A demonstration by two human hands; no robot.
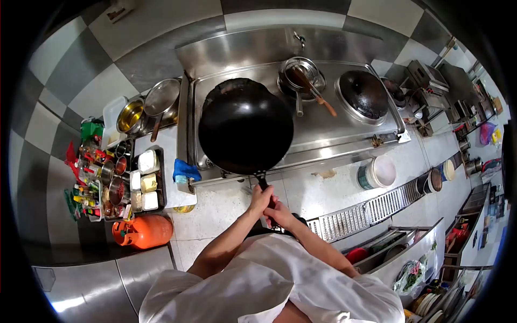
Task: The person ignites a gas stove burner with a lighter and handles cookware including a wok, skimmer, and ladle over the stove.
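Observation:
A large black wok (246,126) hangs over the left part of the steel stove, its dark inside facing up with no food visible. Its handle points toward my body. My left hand (262,199) is wrapped round the handle, close to the wok. Just below and to the right, my right hand (279,213) is closed at the handle's lower end, touching or nearly touching my left hand. The wok covers most of the left burner, whose dark rim shows behind it.
A pot with a strainer (301,72) and a wooden-handled tool sits mid-stove; a dark wok (363,94) lies at the right. Seasoning containers (148,183), a blue cloth (186,171) and an orange gas cylinder (144,232) are left. A white bucket (377,172) stands on the floor.

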